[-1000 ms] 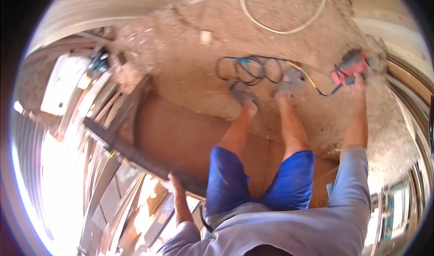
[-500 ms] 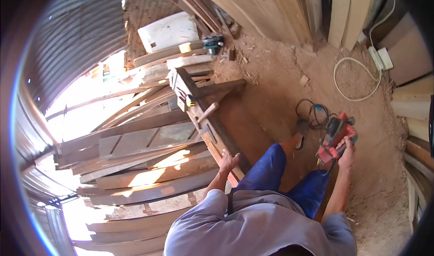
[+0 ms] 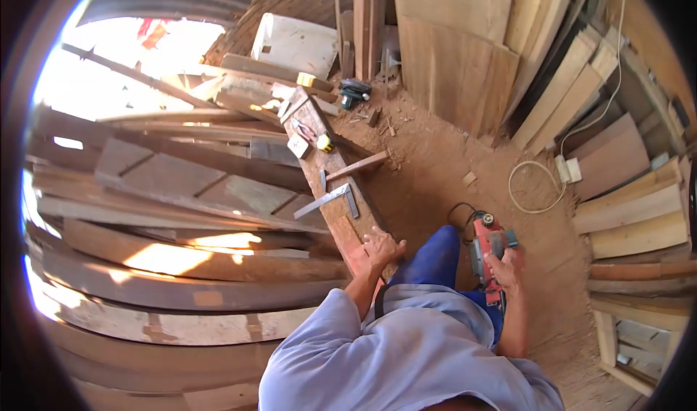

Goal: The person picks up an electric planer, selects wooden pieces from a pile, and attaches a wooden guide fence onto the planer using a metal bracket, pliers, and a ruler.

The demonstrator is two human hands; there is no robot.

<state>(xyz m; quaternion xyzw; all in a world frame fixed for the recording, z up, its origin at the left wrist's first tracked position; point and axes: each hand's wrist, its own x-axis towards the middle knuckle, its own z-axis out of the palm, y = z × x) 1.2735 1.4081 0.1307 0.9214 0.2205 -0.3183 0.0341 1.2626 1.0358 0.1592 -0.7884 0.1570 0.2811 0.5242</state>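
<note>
My left hand rests on the near end of a long wooden beam, its fingers apart and nothing held. On the beam lie a try square, a hammer, pliers and a yellow tape measure. My right hand is wrapped round the handle of a red and black power planer, held beside my right leg above the dirt floor. A dark cord shows just behind the planer.
Stacked planks fill the left side. A green and black power tool sits beyond the beam. Boards lean at the back. A pale cable loops on the ground by a socket block. More timber stands right.
The planer in my right hand has come up off the floor area and in closer to my legs. My left hand stays on the beam. The view has swung toward the beam and boards.
</note>
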